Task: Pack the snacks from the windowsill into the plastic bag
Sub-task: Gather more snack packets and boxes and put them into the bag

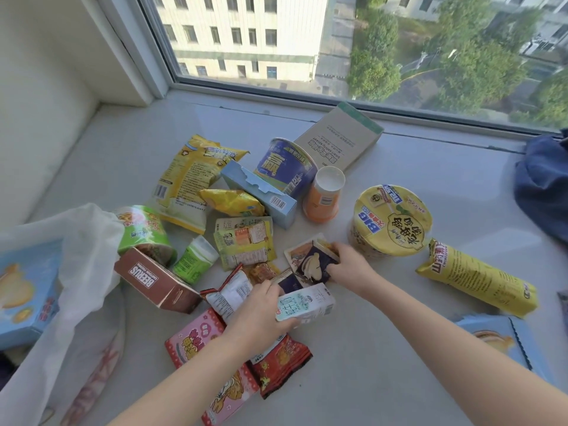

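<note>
Several snacks lie scattered on the grey windowsill [384, 348]. My left hand [261, 312] grips a white milk carton [307, 302] low in the middle. My right hand [350, 264] pinches a dark blue snack packet [310, 262] just beyond it. The white plastic bag [83, 272] lies open at the left, with a blue box [27, 290] showing through it. A green cup [141, 229] and a brown box [153, 281] rest at the bag's mouth. A yellow noodle bowl [393, 219] and a yellow tube bag [479, 278] lie to the right.
A blue noodle cup [285, 167], an orange cup [322, 195], a light blue box [261, 192], yellow chip bags [190, 176] and a cardboard box [341, 139] sit farther back. Pink [196, 339] and red packets [279, 364] lie under my left arm. Dark blue cloth [541, 186] lies at the right edge.
</note>
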